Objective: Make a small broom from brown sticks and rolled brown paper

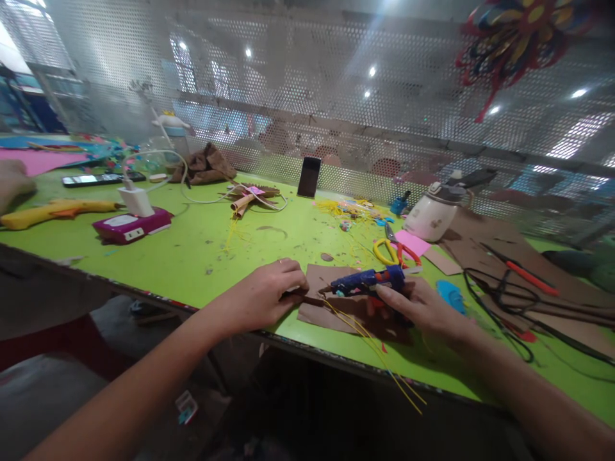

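My right hand (417,306) is closed around a blue hot glue gun (365,282), whose nozzle points left. Under its tip lies a narrow brown strip (312,299), and my left hand (273,291) pinches the strip's left end. Yellow strings (358,326) run from near the nozzle toward the table's front edge and hang over it. Beneath the strip and the gun is a piece of brown cardboard (319,315), partly covered by both. The fingertips of my left hand are partly hidden by its knuckles.
Scissors (396,250) with yellow and red handles lie behind the glue gun. A white bottle (432,211) leans at the right, near black cords (504,294). A purple power block (132,224) and a yellow glue gun (62,211) lie left, near another person's hand (14,182).
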{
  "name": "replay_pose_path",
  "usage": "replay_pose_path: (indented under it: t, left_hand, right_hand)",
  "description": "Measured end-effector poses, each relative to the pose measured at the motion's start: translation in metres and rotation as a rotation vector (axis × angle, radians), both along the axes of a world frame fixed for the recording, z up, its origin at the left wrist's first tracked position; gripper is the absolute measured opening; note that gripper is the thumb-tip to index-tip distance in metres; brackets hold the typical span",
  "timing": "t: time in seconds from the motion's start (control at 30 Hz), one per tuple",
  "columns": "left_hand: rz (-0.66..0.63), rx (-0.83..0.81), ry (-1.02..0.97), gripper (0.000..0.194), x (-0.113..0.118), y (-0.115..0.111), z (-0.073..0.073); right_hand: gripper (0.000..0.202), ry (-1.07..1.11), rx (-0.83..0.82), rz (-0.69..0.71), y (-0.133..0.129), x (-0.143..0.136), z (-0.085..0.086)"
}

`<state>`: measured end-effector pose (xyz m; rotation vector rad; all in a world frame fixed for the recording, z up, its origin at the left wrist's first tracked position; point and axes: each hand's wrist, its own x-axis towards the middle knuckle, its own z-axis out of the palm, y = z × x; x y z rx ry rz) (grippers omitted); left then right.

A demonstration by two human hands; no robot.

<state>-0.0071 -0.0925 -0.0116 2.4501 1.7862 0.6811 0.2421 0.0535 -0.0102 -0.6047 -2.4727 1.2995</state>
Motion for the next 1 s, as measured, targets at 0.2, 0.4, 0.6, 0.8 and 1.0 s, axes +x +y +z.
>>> replay_pose_path:
  t: [0.2, 0.4, 0.6, 0.8, 1.0]
  left_hand:
    - [-0.003, -0.004, 0.006, 0.012, -0.001, 0.0, -0.001]
    - [0.009, -0.011, 0.007, 0.011, 0.0, 0.0, 0.001]
    - [0.029, 0.018, -0.048, 0.01, 0.0, -0.002, 0.001]
    - [0.07, 0.074, -0.123, 0.009, -0.003, -0.004, 0.0]
    - [0.084, 0.057, -0.167, 0.009, -0.002, -0.006, 0.004]
  right_hand:
    - [0.046, -0.044, -0.012, 0.032, -0.002, 0.003, 0.001]
    - [0.049, 0.013, -0.014, 0.006, -0.001, 0.001, 0.003]
    - [0.053, 0.04, -0.069, -0.126, -0.001, 0.002, 0.007]
    - [0.053, 0.064, -0.151, -0.171, 0.002, 0.002, -0.002]
    - [0.05, 0.075, -0.222, -0.15, 0.005, 0.004, -0.005]
